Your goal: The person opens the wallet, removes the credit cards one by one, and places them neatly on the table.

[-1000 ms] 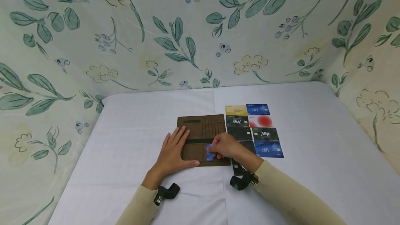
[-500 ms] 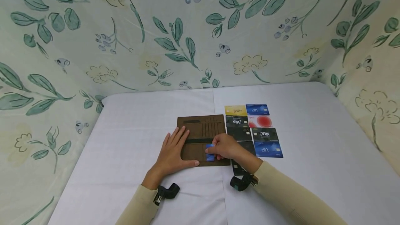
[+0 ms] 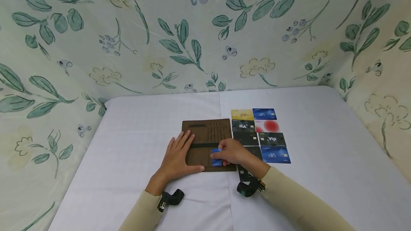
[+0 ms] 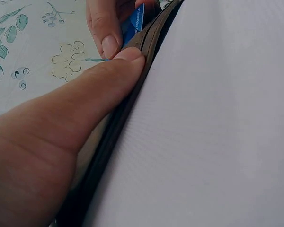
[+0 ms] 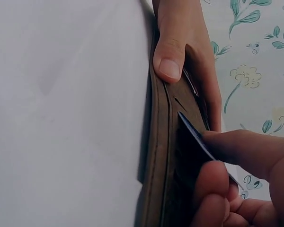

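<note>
An unfolded brown wallet [image 3: 199, 156] lies on the white-covered table, its card slots facing up. My left hand [image 3: 178, 156] rests on the wallet's left side with fingers spread straight, and its thumb presses the near edge. At the wallet's lower right, my right hand [image 3: 234, 150] pinches a blue card [image 3: 216, 162] between thumb and fingers. In the right wrist view the blue card [image 5: 196, 135] stands tilted at a slot, seen nearly edge-on. Part of it also shows in the left wrist view, a blue card [image 4: 133, 26] behind the wallet's edge. The fingers hide some of the card.
Right of the wallet, several cards lie in two columns: a yellow card [image 3: 242, 114], a white card with red circles [image 3: 268, 126], blue cards [image 3: 275, 155] and black cards [image 3: 272, 139]. My right forearm covers part of the lower black ones. A floral cloth [image 3: 205, 45] hangs behind the table.
The right hand has shifted very slightly, and a little more of the blue card's width shows at the slot. The left hand stays in place on the wallet.
</note>
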A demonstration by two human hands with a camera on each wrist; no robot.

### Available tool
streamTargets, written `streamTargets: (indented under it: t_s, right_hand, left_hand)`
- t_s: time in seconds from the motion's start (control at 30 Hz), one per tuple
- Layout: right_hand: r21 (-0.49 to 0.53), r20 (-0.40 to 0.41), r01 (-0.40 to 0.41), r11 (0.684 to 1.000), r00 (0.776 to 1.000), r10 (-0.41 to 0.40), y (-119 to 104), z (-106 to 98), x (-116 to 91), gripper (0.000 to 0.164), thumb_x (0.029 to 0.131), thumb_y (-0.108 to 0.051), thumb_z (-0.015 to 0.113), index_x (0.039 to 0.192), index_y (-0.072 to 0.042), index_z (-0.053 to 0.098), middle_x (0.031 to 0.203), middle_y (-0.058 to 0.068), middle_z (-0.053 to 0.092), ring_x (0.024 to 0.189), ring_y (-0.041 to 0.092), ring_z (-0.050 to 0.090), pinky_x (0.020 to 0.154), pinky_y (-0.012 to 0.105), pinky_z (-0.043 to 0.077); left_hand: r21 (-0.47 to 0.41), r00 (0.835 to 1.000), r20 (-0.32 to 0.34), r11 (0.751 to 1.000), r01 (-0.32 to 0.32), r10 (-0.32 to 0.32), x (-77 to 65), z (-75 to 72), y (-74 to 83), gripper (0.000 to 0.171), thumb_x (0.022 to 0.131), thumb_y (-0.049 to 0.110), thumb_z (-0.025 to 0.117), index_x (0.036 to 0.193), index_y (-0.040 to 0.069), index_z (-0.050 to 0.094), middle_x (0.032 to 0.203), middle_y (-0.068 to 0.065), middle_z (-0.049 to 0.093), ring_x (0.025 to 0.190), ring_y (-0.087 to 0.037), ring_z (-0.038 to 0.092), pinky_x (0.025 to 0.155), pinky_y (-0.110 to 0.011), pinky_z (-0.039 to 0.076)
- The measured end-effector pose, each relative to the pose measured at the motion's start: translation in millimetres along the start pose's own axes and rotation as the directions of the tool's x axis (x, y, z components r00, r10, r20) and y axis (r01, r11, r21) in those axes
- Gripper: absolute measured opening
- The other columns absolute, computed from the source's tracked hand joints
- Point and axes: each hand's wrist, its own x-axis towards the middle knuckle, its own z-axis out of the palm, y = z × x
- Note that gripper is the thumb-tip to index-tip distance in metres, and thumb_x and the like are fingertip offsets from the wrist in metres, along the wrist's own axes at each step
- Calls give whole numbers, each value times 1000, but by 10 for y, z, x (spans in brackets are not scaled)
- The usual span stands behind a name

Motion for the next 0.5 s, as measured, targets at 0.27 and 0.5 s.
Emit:
streamTargets:
  t_s: [0.27,0.5]
  right_hand:
    - [25,6,-13,1000,1000,13,-1,-18,-12,27,82,-25,77,76,-8,56,67,6,61,47,13,54,47,22,46]
    - [24,-14,2,1000,1000,-2,20,-3,-5,29,80,-28,79,80,-8,59,67,4,61,49,13,52,46,22,46]
  left_hand:
    - [-3,1000,2,1000,-3,3,-2,-15,9,115,68,80,61,154,13,24,161,-5,17,148,-28,10,116,-54,8]
    - [-6,1000,13,1000,7,-7,4,-33,22,115,68,79,62,154,13,24,161,-5,16,148,-28,10,116,-54,8]
